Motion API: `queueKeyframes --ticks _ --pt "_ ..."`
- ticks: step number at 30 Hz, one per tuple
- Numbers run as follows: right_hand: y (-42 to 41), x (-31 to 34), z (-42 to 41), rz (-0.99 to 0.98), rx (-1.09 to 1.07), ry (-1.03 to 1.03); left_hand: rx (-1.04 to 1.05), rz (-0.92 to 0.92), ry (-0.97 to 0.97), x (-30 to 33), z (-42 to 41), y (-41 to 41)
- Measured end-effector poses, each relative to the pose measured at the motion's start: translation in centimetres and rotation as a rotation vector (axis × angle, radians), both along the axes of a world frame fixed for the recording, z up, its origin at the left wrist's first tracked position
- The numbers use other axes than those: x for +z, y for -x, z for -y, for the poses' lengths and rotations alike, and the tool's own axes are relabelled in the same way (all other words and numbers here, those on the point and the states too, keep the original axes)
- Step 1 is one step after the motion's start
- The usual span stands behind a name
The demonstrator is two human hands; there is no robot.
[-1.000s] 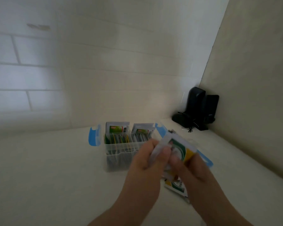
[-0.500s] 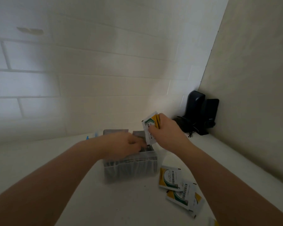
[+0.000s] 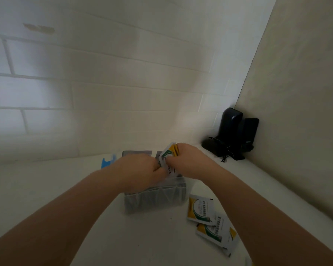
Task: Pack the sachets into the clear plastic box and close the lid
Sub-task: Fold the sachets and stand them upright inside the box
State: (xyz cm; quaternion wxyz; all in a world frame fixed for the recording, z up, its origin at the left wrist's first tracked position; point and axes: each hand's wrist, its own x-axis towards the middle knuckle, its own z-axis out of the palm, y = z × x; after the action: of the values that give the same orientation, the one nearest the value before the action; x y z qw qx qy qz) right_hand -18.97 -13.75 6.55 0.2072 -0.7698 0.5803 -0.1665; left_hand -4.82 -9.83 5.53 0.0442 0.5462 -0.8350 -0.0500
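Note:
The clear plastic box (image 3: 156, 200) stands open on the white counter, with sachets upright inside and a blue latch (image 3: 107, 162) at its left end. My right hand (image 3: 188, 162) grips a small bundle of white, green and yellow sachets (image 3: 168, 155) over the box's right half, its lower end down among the packed ones. My left hand (image 3: 138, 171) sits on top of the box with fingers curled down into it beside the bundle; what they hold is hidden. Two loose sachets (image 3: 200, 208) (image 3: 217, 233) lie flat to the right of the box.
A black device with a stand and cables (image 3: 233, 135) sits in the back right corner. The tiled wall runs behind the box and a plain wall closes the right side. The counter's surface (image 3: 46, 189) stretches to the left.
My right hand has lowered the sachet bundle from above the box down into its right half. My left hand has stayed on the box's top. The camera has tilted slightly.

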Motion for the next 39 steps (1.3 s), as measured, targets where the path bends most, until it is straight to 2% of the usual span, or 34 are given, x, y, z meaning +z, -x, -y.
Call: queueKeyframes --ticks 2,5,7,9,12,17,22,24,25,27,28,29,31,36,39 --pt "-0.5 -0.3 0.0 -0.13 -0.005 -0.018 0.019 -0.02 0.026 -0.1 -0.1 0.1" --pt "-1.4 -0.4 0.0 -0.433 0.071 -0.052 0.084 -0.079 0.067 -0.5 0.0 0.4" --pt "-1.9 0.0 -0.1 -0.532 0.118 -0.127 0.121 -0.094 0.081 -0.7 0.0 0.4" --pt "-2.2 0.8 -0.4 -0.512 0.105 -0.181 0.117 -0.115 0.061 -0.6 0.1 0.2" --pt "-2.0 1.6 -0.4 -0.51 0.141 -0.121 0.068 -0.157 0.004 -0.2 0.3 0.1" --pt "-1.7 0.4 0.1 -0.417 0.03 -0.058 0.018 -0.217 0.005 -0.5 0.2 0.1" --pt "-2.4 -0.9 0.8 -0.519 -0.019 0.026 0.013 -0.264 0.06 -0.1 -0.4 0.3" --pt "-2.4 -0.9 0.5 -0.495 -0.033 0.078 0.009 -0.17 0.207 0.1 -0.9 0.2" --pt "-2.2 -0.8 0.1 -0.428 -0.04 0.127 -0.011 -0.109 0.368 0.1 -1.3 0.1" --pt "-0.7 -0.3 -1.6 -0.166 -0.033 0.258 -0.105 -0.029 0.637 0.1 -2.5 0.0" --pt "0.4 0.0 -2.9 -0.02 -0.023 0.332 -0.154 -0.047 0.686 0.1 -3.4 0.1" --pt "1.7 0.4 -4.2 0.081 -0.015 0.398 -0.197 -0.088 0.685 -0.1 -4.4 0.4" --pt "4.9 0.6 -6.7 0.151 -0.03 0.436 -0.26 -0.166 0.578 -1.0 -6.2 1.5" --pt "11.5 -2.4 -10.8 0.099 -0.131 0.189 -0.172 -0.256 0.161 -5.7 -7.2 6.0" --pt "13.9 -5.0 -11.9 0.167 -0.231 0.187 -0.129 -0.242 0.031 -7.8 -6.9 8.4"
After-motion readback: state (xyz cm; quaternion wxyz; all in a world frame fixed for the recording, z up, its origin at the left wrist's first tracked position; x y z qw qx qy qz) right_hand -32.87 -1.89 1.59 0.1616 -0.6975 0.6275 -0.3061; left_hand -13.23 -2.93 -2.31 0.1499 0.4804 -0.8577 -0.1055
